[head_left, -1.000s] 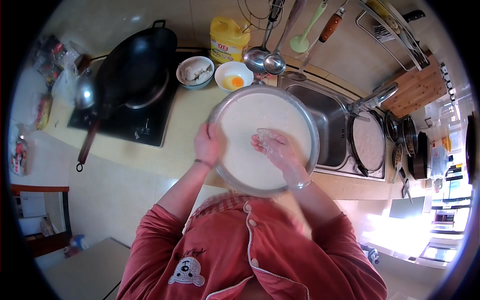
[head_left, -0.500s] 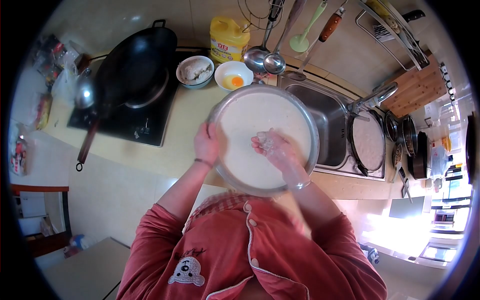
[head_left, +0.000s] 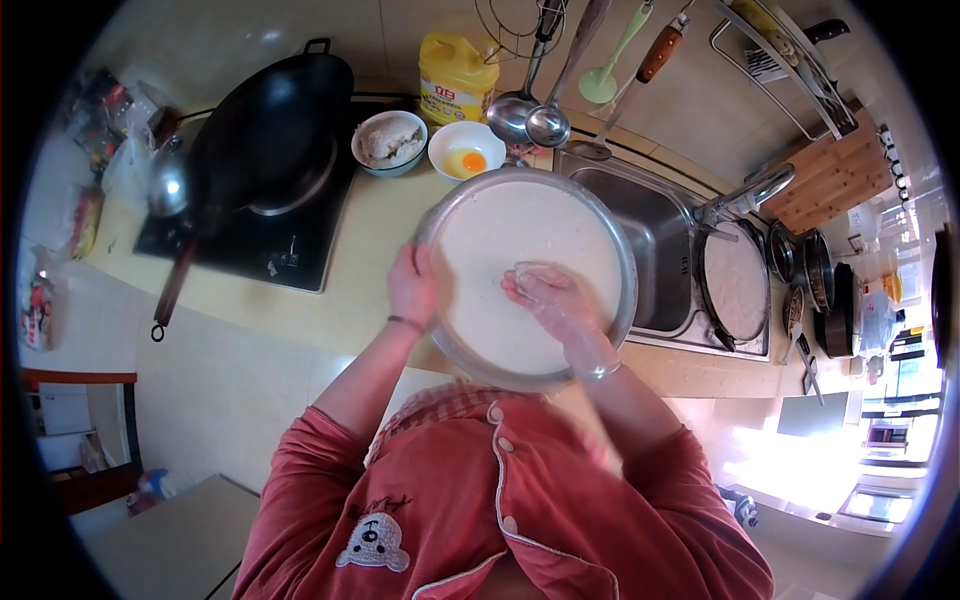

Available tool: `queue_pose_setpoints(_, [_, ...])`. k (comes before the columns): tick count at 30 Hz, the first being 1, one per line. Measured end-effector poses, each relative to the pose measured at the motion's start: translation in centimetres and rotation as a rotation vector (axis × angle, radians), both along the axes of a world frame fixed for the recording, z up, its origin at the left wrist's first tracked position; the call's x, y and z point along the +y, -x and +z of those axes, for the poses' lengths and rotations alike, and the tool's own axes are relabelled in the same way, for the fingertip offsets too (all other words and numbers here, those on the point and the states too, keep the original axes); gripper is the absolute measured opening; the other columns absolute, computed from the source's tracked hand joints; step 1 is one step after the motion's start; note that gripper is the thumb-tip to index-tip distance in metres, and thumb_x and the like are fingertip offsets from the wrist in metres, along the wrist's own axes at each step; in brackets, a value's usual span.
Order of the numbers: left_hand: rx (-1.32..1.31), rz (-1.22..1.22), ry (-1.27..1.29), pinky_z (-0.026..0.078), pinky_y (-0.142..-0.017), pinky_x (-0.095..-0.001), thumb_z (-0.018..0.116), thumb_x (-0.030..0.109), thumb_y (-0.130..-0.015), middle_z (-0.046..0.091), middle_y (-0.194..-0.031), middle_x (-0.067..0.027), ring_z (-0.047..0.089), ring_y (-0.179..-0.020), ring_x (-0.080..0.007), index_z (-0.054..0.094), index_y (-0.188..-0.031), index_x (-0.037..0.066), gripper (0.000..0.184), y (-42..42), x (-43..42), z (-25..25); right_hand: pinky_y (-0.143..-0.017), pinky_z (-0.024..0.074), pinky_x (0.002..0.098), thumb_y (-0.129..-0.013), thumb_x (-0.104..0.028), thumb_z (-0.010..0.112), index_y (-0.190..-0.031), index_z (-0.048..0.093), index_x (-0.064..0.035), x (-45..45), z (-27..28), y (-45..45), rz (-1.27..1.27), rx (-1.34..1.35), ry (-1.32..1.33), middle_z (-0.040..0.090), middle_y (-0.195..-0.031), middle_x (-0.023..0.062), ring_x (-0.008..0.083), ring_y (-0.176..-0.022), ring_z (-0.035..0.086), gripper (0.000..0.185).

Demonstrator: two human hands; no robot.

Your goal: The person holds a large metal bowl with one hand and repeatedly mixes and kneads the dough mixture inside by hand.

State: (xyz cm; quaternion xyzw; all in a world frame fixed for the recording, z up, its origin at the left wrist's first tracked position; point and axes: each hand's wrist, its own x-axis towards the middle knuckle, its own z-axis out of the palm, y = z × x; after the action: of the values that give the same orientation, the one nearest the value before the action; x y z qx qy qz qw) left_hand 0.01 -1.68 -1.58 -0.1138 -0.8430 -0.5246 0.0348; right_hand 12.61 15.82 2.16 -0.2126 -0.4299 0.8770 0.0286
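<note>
The left hand (head_left: 411,285) is closed on the near-left rim of the basin (head_left: 629,270), which sits between both hands; its hidden fingers I can't make out. The right hand (head_left: 548,298) hangs half curled over the white liquid (head_left: 490,335), wet with it; I can't tell whether it holds anything. Over the last second only the right fingers have flexed slightly, while the basin has hardly moved, so I'd judge the hand-work is carrying on steadily. Beyond the left hand stands the egg bowl (head_left: 449,138); past the right, the sink (head_left: 645,220).
</note>
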Motion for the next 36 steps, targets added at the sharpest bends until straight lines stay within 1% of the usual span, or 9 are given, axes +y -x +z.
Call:
queue_pose_setpoints(5, [-0.018,0.005,0.004,0.044,-0.063,-0.0375,0.043,0.028,-0.089,0.058,-0.076,-0.0192,0.056,-0.070,-0.0323,0.054,-0.092,-0.001,0.031,0.0,0.0,0.0,-0.081,0.0485,0.0359,-0.085,-0.009,0.053,-0.099,0.055,0.0017,0.1,0.3,-0.2,0.017,-0.066,-0.100,0.061,-0.093,0.0162,0.0267,-0.090,0.059,0.018])
queue_pose_setpoints(13, [-0.029,0.006,0.016,0.044,-0.062,-0.0368,0.044,0.027,-0.089,0.058,-0.075,-0.0186,0.057,-0.069,-0.0312,0.055,-0.092,-0.001,0.030,0.0,0.0,-0.2,-0.089,0.0433,0.0397,-0.085,-0.008,0.050,-0.105,0.050,0.0042,0.3,0.3,-0.4,0.071,0.141,0.178,0.056,-0.106,0.0187,0.0289,-0.101,0.055,0.024])
queue_pose_setpoints(17, [-0.013,0.008,0.004,0.044,-0.062,-0.0368,0.044,0.027,-0.089,0.058,-0.075,-0.0187,0.057,-0.068,-0.0313,0.055,-0.091,-0.001,0.030,0.1,0.0,-0.2,-0.091,0.0421,0.0400,-0.085,-0.008,0.049,-0.106,0.050,0.0051,0.4,0.3,-0.6,0.108,0.183,0.169,0.055,-0.109,0.0192,0.0292,-0.104,0.053,0.024])
queue_pose_setpoints(23, [-0.010,0.010,0.021,0.044,-0.063,-0.0373,0.043,0.027,-0.088,0.058,-0.075,-0.0188,0.057,-0.069,-0.0319,0.055,-0.091,-0.001,0.031,0.1,0.0,-0.4,-0.089,0.0432,0.0385,-0.088,-0.015,0.047,-0.104,0.051,0.0047,0.5,-0.2,-0.9,0.062,0.116,-0.011,0.056,-0.107,0.0191,0.0293,-0.103,0.053,0.025])
queue_pose_setpoints(25, [-0.017,0.011,0.012,0.044,-0.063,-0.0375,0.044,0.028,-0.088,0.058,-0.075,-0.0188,0.056,-0.069,-0.0322,0.055,-0.091,-0.001,0.031,0.1,0.0,-0.3,-0.088,0.0439,0.0386,-0.090,-0.021,0.045,-0.104,0.050,0.0050,0.7,0.2,-0.7,0.018,-0.138,-0.106,0.056,-0.105,0.0182,0.0292,-0.101,0.054,0.030])
queue_pose_setpoints(26, [-0.045,-0.003,0.006,0.043,-0.066,-0.0405,0.043,0.028,-0.088,0.057,-0.079,-0.0216,0.055,-0.074,-0.0368,0.054,-0.092,-0.001,0.031,0.1,0.0,0.0,-0.088,0.0439,0.0386,-0.090,-0.021,0.045,-0.104,0.050,0.0050,0.8,0.1,-0.6,0.018,-0.139,-0.106,0.056,-0.105,0.0182,0.0292,-0.101,0.054,0.030])
queue_pose_setpoints(27, [-0.073,-0.016,0.000,0.043,-0.069,-0.0434,0.042,0.029,-0.088,0.057,-0.083,-0.0243,0.054,-0.079,-0.0414,0.053,-0.092,0.000,0.031,0.0,-0.1,0.3,-0.088,0.0441,0.0392,-0.090,-0.024,0.044,-0.105,0.049,0.0054,1.0,-0.1,-0.7,-0.008,-0.119,-0.024,0.056,-0.105,0.0190,0.0298,-0.100,0.054,0.033])
queue_pose_setpoints(31, [-0.079,-0.018,0.009,0.043,-0.069,-0.0433,0.042,0.029,-0.088,0.057,-0.084,-0.0241,0.054,-0.080,-0.0411,0.053,-0.093,0.000,0.032,-0.1,0.0,0.5,-0.089,0.0435,0.0412,-0.091,-0.029,0.041,-0.107,0.047,0.0074,1.3,-0.1,-0.7,-0.020,-0.009,0.286,0.054,-0.106,0.0219,0.0321,-0.101,0.053,0.040])
queue_pose_setpoints(36, [-0.092,-0.020,0.013,0.043,-0.070,-0.0437,0.042,0.030,-0.088,0.057,-0.085,-0.0243,0.054,-0.081,-0.0409,0.053,-0.094,0.000,0.032,0.1,-0.1,0.1,-0.092,0.0414,0.0419,-0.092,-0.025,0.039,-0.107,0.045,0.0101,1.5,0.0,-0.9,0.019,0.002,0.283,0.050,-0.112,0.0226,0.0328,-0.107,0.049,0.039])
